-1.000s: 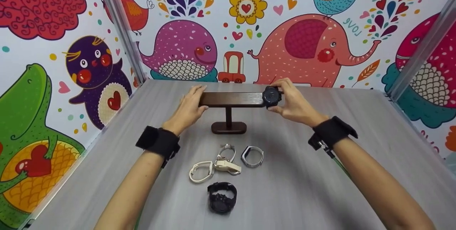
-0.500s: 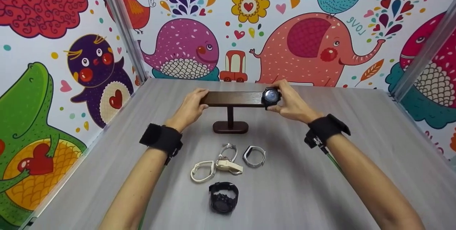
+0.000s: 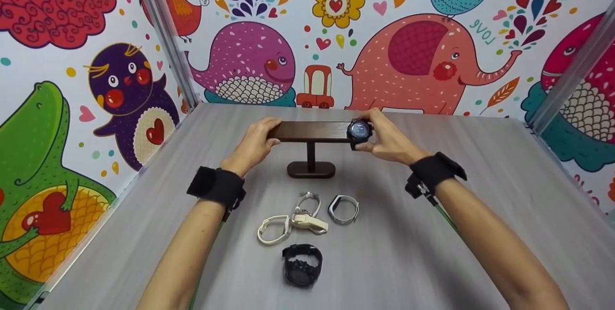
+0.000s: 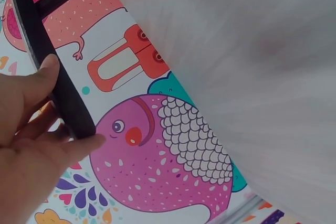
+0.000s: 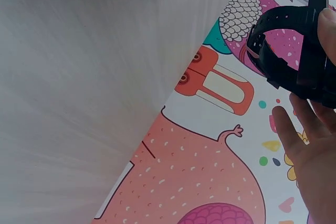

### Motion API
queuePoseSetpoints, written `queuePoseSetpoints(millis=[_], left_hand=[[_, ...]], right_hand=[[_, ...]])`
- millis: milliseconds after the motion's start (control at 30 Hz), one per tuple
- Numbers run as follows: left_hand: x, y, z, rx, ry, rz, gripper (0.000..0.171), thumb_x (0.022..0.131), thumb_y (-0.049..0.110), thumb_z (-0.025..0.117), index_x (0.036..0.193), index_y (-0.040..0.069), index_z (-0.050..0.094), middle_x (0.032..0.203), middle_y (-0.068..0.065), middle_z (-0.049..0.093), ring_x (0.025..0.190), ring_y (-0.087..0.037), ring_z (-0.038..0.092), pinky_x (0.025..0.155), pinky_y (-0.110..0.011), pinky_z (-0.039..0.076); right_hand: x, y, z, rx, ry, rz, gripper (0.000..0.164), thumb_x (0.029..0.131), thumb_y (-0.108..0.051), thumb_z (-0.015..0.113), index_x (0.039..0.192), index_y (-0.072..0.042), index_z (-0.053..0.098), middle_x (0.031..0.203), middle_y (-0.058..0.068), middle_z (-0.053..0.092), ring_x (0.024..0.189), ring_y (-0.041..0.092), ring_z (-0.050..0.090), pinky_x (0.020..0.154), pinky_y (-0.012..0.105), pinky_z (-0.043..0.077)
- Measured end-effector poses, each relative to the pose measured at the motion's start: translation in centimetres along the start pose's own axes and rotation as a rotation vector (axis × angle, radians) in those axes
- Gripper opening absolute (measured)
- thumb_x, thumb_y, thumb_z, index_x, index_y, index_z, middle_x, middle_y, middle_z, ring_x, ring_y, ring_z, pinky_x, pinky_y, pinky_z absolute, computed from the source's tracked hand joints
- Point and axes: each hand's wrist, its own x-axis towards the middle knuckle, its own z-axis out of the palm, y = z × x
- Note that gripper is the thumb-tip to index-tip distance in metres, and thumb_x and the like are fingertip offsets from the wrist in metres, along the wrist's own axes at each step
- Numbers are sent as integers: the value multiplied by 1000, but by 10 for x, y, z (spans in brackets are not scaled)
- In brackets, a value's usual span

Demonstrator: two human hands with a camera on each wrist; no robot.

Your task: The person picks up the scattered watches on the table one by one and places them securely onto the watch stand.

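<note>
A dark brown wooden watch stand (image 3: 311, 169), a T-shaped one with a flat crossbar, stands upright on the table. My left hand (image 3: 253, 144) grips the left end of the crossbar; in the left wrist view the thumb (image 4: 48, 72) lies along it. At the opposite end my right hand (image 3: 390, 138) holds a black wristwatch (image 3: 359, 130) between thumb and fingers, its face toward me. In the right wrist view the watch's strap (image 5: 286, 18) hangs as a closed loop at the bar. How far the bar passes through the loop is partly hidden.
On the grey table (image 3: 403, 252), nearer me, lie a second black watch (image 3: 301, 266), a cream band (image 3: 273, 229), a cream watch (image 3: 308, 222), a small white-strapped watch (image 3: 308, 200) and a grey-white band (image 3: 343, 209). Cartoon-printed walls (image 3: 331, 50) enclose the back and sides.
My right hand and the black watch have shifted slightly left along the crossbar. The left hand keeps its grip on the other end. The loose watches look unmoved.
</note>
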Motion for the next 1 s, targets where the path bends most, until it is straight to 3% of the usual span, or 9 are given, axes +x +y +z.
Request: queuePoseSetpoints(millis=[300,1000], left_hand=[[-1,0,1,25,5,26,47,92,-4,65,137,-13,52,141,-31,54,135,-43,50,115,-49,42],[0,-1,0,5,6,18,47,92,-4,65,136,-12,53,142,-31,54,137,-42,49,118,-48,39]], right_hand=[[6,-4,3,-45,-19,-17,63,82,-10,82,131,3,46,128,21,51,119,33,54,110,48,46],[29,-26,25,-30,-55,-74,62,83,-9,81,131,3,44,127,21,54,122,32,56,113,46,45]])
